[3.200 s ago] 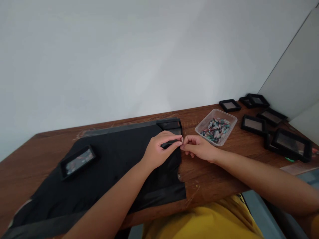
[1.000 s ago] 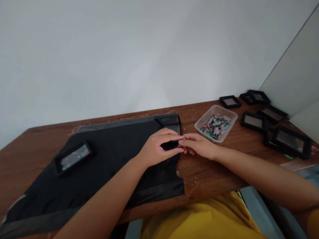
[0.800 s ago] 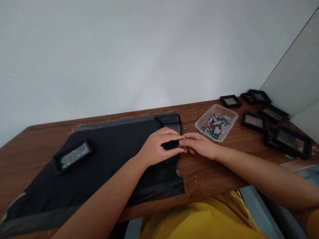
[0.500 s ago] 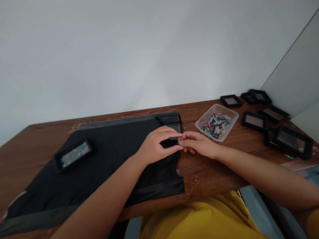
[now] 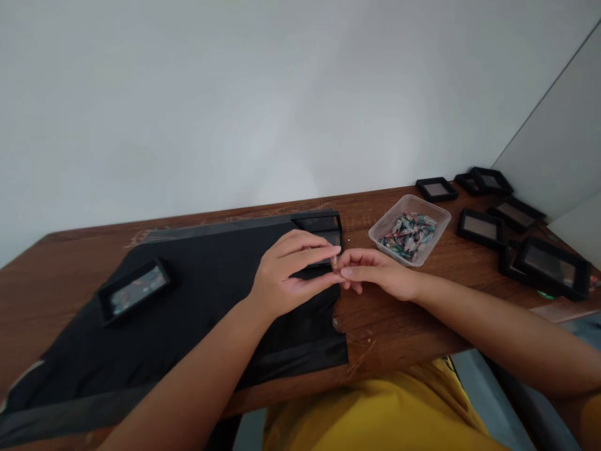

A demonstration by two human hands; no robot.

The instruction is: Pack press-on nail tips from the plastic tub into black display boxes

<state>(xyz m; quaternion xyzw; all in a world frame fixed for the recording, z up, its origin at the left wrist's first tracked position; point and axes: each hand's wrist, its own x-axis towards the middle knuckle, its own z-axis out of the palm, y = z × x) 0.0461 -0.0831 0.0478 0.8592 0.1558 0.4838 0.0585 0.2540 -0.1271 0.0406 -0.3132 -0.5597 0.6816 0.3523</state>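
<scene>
A small, shiny, crystal-like piece (image 5: 335,262) is pinched upright between the thumb and forefinger of my left hand (image 5: 293,269). My right hand (image 5: 373,273) meets it from the right, its curled fingers and thumb closed at the piece's side; whether they also grip it is partly hidden. Both hands are above the right edge of a black cloth (image 5: 206,269). Behind my left hand lies an open black frame box (image 5: 319,222), partly covered by the fingers. A clear plastic tub (image 5: 439,241) of similar colourful small pieces stands right of my hands.
On the cloth's left part rests a black frame box with a clear window (image 5: 136,291), with small pieces showing inside. Several more black frame boxes (image 5: 481,228) lie at the right of the wooden table (image 5: 375,326), some overlapping. A pale wall (image 5: 235,113) rises behind the table.
My left hand has shifted slightly left, and its fingers have turned so the small piece shows between them. The right hand stays almost in place.
</scene>
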